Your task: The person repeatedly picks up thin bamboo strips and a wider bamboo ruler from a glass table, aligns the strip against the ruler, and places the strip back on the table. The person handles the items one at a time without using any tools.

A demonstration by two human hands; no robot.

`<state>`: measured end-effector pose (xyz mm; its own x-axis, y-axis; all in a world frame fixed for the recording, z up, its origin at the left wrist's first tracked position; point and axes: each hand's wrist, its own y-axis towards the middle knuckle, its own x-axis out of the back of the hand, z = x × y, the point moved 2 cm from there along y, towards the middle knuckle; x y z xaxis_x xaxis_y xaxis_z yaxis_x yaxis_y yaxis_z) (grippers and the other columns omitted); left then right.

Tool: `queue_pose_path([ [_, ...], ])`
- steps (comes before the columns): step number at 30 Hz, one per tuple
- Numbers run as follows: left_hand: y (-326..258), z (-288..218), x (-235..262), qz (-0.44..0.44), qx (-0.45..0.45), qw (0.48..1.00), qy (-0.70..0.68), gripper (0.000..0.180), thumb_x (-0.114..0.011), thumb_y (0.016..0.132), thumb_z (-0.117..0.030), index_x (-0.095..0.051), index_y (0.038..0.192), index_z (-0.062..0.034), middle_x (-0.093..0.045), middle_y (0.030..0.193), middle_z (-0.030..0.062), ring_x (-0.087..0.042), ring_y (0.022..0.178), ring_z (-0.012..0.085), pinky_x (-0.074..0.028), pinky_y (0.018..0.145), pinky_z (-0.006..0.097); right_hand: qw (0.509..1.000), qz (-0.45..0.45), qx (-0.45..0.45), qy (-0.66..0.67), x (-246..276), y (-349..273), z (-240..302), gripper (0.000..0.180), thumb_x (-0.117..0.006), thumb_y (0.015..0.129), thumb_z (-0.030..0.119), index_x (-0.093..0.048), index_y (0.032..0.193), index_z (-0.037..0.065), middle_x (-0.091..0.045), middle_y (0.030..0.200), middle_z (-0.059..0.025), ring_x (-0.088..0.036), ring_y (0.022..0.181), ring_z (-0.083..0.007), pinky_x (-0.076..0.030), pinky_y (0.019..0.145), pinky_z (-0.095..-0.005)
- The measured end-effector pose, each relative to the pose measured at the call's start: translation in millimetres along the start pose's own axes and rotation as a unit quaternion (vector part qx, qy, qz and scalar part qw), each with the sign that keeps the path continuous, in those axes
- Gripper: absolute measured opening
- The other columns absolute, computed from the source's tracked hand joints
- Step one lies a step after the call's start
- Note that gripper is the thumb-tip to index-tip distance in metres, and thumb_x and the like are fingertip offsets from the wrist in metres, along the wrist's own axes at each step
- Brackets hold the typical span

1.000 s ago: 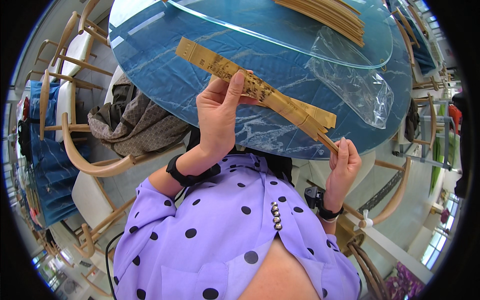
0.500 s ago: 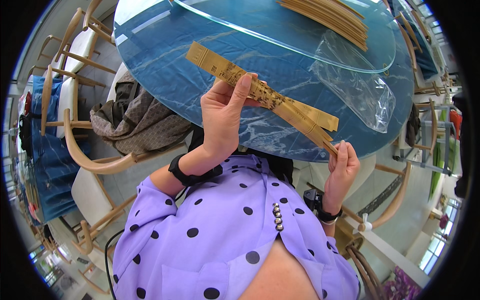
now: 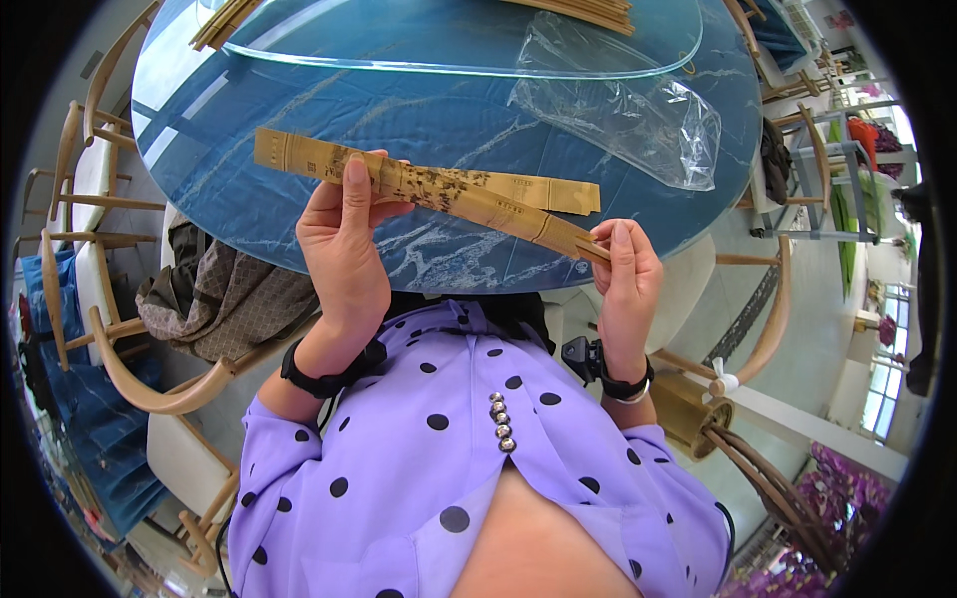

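My left hand (image 3: 344, 229) pinches two long gold printed paper chopstick sleeves between thumb and fingers. One sleeve (image 3: 498, 214) slants down to the right. Behind it, the other sleeve (image 3: 558, 194) lies nearly level, its right end free. At the lower right end of the slanted one, my right hand (image 3: 628, 274) has thumb and fingers closed on its tip, where narrow brown ends show; I cannot tell whether these are chopsticks or folded paper. Both hands are above the near edge of the blue marbled table (image 3: 439, 120).
A crumpled clear plastic bag (image 3: 638, 120) lies on the table, by the glass turntable's edge (image 3: 449, 70). Bundles of tan strips rest at the far left (image 3: 224, 22) and far middle (image 3: 588, 12). A wooden chair (image 3: 164, 399) with a patterned brown bag (image 3: 224, 299) stands left.
The view has shifted, so the table sits further left and a second bundle shows. The sleeves are more level, and their right ends are spread further apart. Both hands keep their hold.
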<state>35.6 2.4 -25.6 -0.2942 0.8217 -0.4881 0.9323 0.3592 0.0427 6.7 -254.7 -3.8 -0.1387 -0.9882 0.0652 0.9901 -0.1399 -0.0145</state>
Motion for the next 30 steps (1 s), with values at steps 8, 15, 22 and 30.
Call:
queue_pose_path([
  [8, 4.0, -6.4, -3.1, -0.017, -0.01, 1.0, -0.016, 0.029, -0.063, 0.103, -0.027, -0.072, 0.107, 0.0003, -0.073, 0.104, 0.0088, -0.072, 0.093, 0.0167, -0.062, 0.072, 0.03, 1.0, 0.0, 0.0, 0.006, 1.3, 1.7, 0.6, 0.03, -0.044, 0.111, 0.025, -0.063, 0.101, 0.004, -0.04, 0.066, 0.0097, -0.03, 0.057, 0.0015, -0.022, 0.05, -0.0185],
  [15, 0.8, -4.1, -2.1, 0.021, -0.002, 1.0, -0.012, 0.028, -0.06, 0.104, -0.024, -0.069, 0.113, 0.0005, -0.072, 0.112, 0.0099, -0.072, 0.1, 0.0195, -0.062, 0.073, 0.028, 1.0, -0.019, -0.004, 0.019, -1.4, -1.3, -1.9, 0.029, -0.044, 0.111, 0.024, -0.063, 0.102, 0.005, -0.039, 0.068, 0.0103, -0.029, 0.056, 0.0019, -0.02, 0.05, -0.0187],
  [22, 2.2, -6.8, -3.6, 0.023, -0.002, 0.999, -0.029, 0.028, -0.061, 0.104, -0.025, -0.07, 0.111, 0.0002, -0.072, 0.11, 0.01, -0.072, 0.1, 0.0207, -0.062, 0.071, 0.03, 0.999, -0.034, -0.015, 0.027, -2.0, -1.4, 2.0, 0.029, -0.044, 0.111, 0.026, -0.062, 0.106, 0.005, -0.035, 0.065, 0.0115, -0.025, 0.055, 0.0027, -0.015, 0.049, -0.0193],
  [30, -1.8, -4.4, -5.0, 0.019, 0.012, 1.0, -0.015, 0.029, -0.06, 0.104, -0.026, -0.07, 0.109, 0.0004, -0.072, 0.111, 0.0114, -0.073, 0.098, 0.0215, -0.062, 0.071, 0.03, 0.999, -0.043, -0.012, 0.018, -5.7, -1.2, 1.1, 0.03, -0.044, 0.111, 0.029, -0.062, 0.108, 0.005, -0.032, 0.063, 0.0121, -0.023, 0.054, 0.0028, -0.014, 0.049, -0.0199],
])
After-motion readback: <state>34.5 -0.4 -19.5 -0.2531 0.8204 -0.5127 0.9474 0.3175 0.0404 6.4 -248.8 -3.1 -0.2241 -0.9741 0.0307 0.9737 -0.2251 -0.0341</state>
